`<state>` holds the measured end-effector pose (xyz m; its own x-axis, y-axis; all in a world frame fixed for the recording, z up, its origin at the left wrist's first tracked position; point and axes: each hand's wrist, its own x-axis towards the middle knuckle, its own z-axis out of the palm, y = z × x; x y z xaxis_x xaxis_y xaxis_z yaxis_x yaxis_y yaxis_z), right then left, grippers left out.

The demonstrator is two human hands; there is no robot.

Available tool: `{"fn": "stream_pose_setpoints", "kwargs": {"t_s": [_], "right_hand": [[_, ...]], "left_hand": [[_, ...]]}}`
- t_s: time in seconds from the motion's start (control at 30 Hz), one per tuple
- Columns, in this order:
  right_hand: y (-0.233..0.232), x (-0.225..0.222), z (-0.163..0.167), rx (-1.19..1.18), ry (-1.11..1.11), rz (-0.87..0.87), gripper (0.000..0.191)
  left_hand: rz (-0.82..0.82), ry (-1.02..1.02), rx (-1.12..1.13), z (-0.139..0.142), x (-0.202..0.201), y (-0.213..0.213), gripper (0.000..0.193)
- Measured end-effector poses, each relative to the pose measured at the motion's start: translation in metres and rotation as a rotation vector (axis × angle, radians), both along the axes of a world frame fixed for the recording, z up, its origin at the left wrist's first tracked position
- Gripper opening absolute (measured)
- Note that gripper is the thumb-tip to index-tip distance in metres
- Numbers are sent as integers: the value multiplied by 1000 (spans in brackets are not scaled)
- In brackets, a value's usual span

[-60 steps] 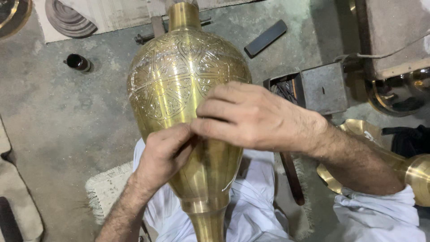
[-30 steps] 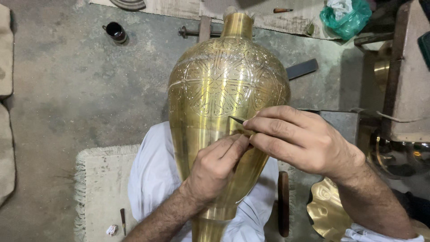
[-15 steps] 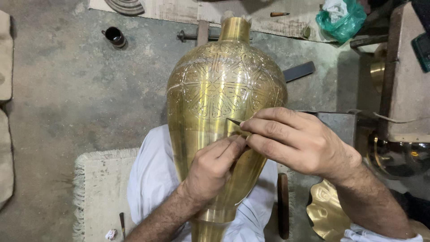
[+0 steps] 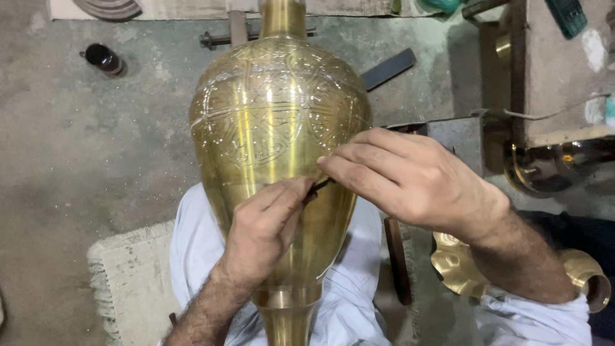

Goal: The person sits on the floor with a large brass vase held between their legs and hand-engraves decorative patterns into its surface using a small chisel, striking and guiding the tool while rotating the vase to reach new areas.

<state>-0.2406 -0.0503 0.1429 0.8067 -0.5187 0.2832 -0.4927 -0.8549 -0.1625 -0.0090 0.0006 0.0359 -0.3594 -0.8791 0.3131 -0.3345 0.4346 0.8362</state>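
Centrally, a large engraved brass vase (image 4: 278, 160) lies across the person's lap, its neck pointing to twelve o'clock and its narrow foot to six o'clock. Both hands meet on the lower belly of the vase. The left hand (image 4: 259, 234) comes up from seven o'clock with its fingers curled closed, pinching a thin dark engraving tool (image 4: 320, 184) whose tip rests on the brass. The right hand (image 4: 410, 179) reaches in from four o'clock; its fingers are drawn together and close on the same tool from the three o'clock side, fingertips touching the vase's surface.

White clothing (image 4: 359, 288) covers the lap under the vase. At seven o'clock a pale fringed mat (image 4: 128, 282) lies on the concrete floor (image 4: 83, 147). A small dark cylinder (image 4: 104, 59) sits on the floor at ten o'clock, well apart from the vase. A flat dark bar (image 4: 387, 68) lies at one o'clock, just beside the vase's shoulder. At four o'clock a scalloped brass piece (image 4: 458, 269) shows beneath the right forearm, and a brass tube end (image 4: 586, 282) is near the edge.
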Motion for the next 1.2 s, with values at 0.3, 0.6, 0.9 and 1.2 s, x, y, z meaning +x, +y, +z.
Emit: {"fn": "stream_pose_setpoints", "kwargs": {"t_s": [0.3, 0.6, 0.9, 1.2], "right_hand": [[-1, -7, 0, 19, -26, -2, 37], [-1, -7, -2, 26, -60, 2, 36], [-2, -4, -1, 29, -58, 4, 35], [0, -4, -1, 21, -48, -5, 35]], "left_hand": [[14, -42, -41, 2, -6, -1, 32], [-7, -42, -30, 2, -4, -3, 28], [-20, -13, -8, 3, -2, -6, 27], [-75, 8, -16, -1, 3, -12, 29]]}}
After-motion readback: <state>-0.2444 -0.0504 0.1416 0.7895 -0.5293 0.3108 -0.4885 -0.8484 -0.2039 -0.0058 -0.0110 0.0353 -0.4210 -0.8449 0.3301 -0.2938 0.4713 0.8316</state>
